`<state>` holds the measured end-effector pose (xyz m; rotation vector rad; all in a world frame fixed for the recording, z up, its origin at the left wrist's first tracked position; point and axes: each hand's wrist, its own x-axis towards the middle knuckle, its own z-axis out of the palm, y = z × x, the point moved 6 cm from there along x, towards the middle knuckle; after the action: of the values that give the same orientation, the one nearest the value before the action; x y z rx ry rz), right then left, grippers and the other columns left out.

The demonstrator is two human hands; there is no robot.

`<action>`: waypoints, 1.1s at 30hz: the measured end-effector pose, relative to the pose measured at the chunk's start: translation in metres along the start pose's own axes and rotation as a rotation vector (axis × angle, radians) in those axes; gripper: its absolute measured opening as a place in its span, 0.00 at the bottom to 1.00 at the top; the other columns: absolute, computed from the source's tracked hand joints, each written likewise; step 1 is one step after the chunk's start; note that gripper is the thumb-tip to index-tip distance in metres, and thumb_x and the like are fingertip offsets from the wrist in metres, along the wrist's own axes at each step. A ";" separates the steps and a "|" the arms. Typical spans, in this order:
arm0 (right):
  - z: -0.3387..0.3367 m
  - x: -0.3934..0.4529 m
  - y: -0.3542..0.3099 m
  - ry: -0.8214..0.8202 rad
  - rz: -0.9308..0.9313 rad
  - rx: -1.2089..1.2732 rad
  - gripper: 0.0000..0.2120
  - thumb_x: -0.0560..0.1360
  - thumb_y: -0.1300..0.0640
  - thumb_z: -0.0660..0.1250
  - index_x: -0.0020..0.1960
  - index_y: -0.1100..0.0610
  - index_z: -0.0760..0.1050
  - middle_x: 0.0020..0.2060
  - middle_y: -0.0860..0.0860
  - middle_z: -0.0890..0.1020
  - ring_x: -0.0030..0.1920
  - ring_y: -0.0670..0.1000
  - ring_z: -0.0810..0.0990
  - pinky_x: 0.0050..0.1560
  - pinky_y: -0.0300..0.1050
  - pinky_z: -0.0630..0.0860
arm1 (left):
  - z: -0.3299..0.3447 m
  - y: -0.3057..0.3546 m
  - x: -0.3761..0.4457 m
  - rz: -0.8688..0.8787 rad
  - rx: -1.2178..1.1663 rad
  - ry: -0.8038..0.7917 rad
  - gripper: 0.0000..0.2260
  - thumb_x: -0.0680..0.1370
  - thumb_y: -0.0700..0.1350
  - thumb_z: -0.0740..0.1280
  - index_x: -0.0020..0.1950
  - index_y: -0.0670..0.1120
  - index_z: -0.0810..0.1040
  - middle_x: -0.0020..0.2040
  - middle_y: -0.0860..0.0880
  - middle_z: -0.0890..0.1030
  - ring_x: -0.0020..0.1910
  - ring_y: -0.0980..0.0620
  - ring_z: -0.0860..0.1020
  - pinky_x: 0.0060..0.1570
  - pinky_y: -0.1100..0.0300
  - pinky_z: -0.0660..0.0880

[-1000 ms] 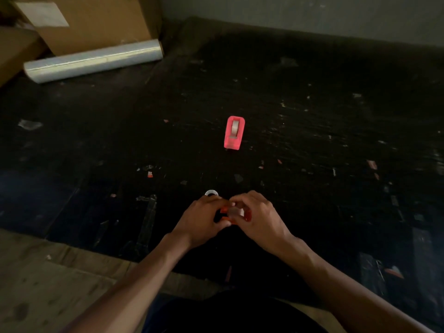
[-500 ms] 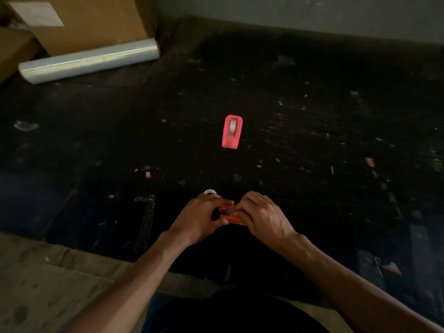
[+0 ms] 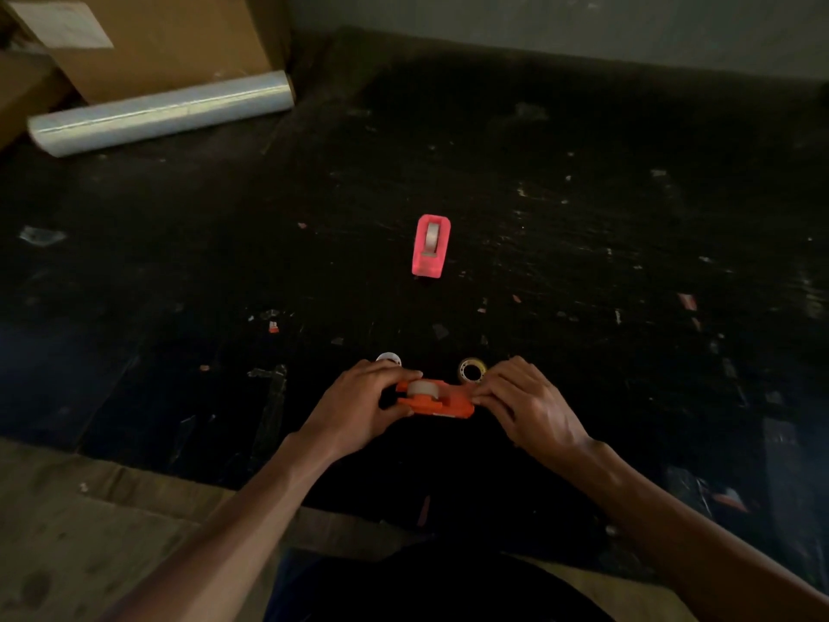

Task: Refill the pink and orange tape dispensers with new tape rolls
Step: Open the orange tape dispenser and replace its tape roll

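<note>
The orange tape dispenser [image 3: 437, 399] lies lengthwise between my hands, low over the dark surface, with a pale tape roll [image 3: 421, 388] seated in its left half. My left hand [image 3: 359, 404] grips the dispenser's left end. My right hand [image 3: 525, 404] pinches its right end with the fingertips. Farther away, the pink tape dispenser [image 3: 429, 246] stands alone with a roll inside it. A yellowish tape roll [image 3: 472, 369] lies flat just behind my right hand. A white ring [image 3: 388, 359] lies behind my left hand.
A long roll of clear stretch film [image 3: 161, 113] lies at the back left against cardboard boxes [image 3: 157, 38]. The dark surface [image 3: 583, 262] is littered with tape scraps. A cardboard sheet [image 3: 89, 509] covers the near left. A wall runs along the back.
My hands have drawn apart along the orange dispenser, uncovering its body and the roll in it. The yellowish roll behind my right hand has come into sight.
</note>
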<state>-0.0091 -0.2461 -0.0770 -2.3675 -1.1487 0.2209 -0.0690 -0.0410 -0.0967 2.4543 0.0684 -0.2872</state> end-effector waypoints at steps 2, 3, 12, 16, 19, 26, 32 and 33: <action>0.002 -0.003 0.004 -0.001 0.006 -0.023 0.12 0.78 0.49 0.59 0.56 0.49 0.79 0.55 0.49 0.79 0.53 0.48 0.76 0.51 0.46 0.77 | 0.000 0.000 0.001 0.010 -0.004 0.014 0.23 0.75 0.53 0.71 0.69 0.59 0.73 0.67 0.56 0.76 0.65 0.58 0.70 0.68 0.53 0.68; 0.003 -0.004 0.006 -0.001 0.013 -0.026 0.12 0.78 0.48 0.59 0.56 0.49 0.79 0.55 0.48 0.78 0.54 0.47 0.76 0.51 0.46 0.76 | 0.000 0.000 0.001 0.007 -0.009 0.009 0.23 0.75 0.53 0.71 0.69 0.59 0.73 0.67 0.56 0.76 0.66 0.58 0.70 0.69 0.52 0.68; 0.020 -0.010 0.021 0.033 0.140 0.117 0.08 0.76 0.52 0.66 0.54 0.46 0.79 0.53 0.42 0.76 0.54 0.42 0.74 0.55 0.43 0.73 | 0.002 -0.001 0.001 -0.022 -0.022 -0.004 0.23 0.76 0.51 0.71 0.70 0.60 0.72 0.70 0.55 0.73 0.69 0.56 0.69 0.71 0.51 0.65; 0.026 -0.011 0.024 0.070 0.188 0.114 0.07 0.76 0.55 0.68 0.52 0.46 0.79 0.50 0.38 0.72 0.52 0.38 0.71 0.53 0.36 0.67 | 0.004 -0.002 0.000 -0.008 -0.037 0.013 0.23 0.75 0.51 0.72 0.70 0.59 0.73 0.69 0.56 0.74 0.68 0.56 0.70 0.70 0.53 0.67; 0.030 -0.011 0.025 0.046 0.255 0.161 0.08 0.76 0.56 0.69 0.54 0.47 0.80 0.52 0.39 0.72 0.54 0.39 0.70 0.56 0.36 0.64 | 0.004 -0.002 0.001 0.000 -0.044 0.034 0.23 0.75 0.50 0.72 0.70 0.58 0.73 0.69 0.57 0.75 0.68 0.56 0.70 0.69 0.54 0.68; 0.025 -0.011 0.027 0.026 0.462 0.330 0.09 0.80 0.56 0.63 0.51 0.41 0.77 0.53 0.41 0.75 0.55 0.42 0.73 0.59 0.45 0.68 | 0.005 -0.001 -0.001 0.028 -0.011 0.058 0.24 0.77 0.50 0.71 0.71 0.57 0.71 0.71 0.55 0.72 0.70 0.54 0.67 0.68 0.59 0.60; -0.005 0.012 0.015 0.294 0.471 0.453 0.07 0.81 0.53 0.61 0.55 0.44 0.76 0.51 0.40 0.75 0.52 0.43 0.77 0.56 0.52 0.78 | 0.008 -0.008 -0.010 0.020 -0.071 0.092 0.29 0.76 0.64 0.62 0.76 0.60 0.61 0.71 0.54 0.64 0.69 0.55 0.63 0.67 0.54 0.66; -0.006 0.018 0.010 0.247 0.420 0.430 0.09 0.80 0.51 0.62 0.59 0.44 0.75 0.52 0.41 0.75 0.54 0.43 0.76 0.59 0.54 0.76 | 0.005 -0.010 -0.013 0.024 -0.084 0.146 0.29 0.77 0.65 0.59 0.76 0.59 0.61 0.70 0.53 0.65 0.68 0.55 0.64 0.66 0.54 0.67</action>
<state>0.0112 -0.2394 -0.0755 -2.1428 -0.4271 0.2759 -0.0835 -0.0360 -0.1034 2.3878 0.1118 -0.0924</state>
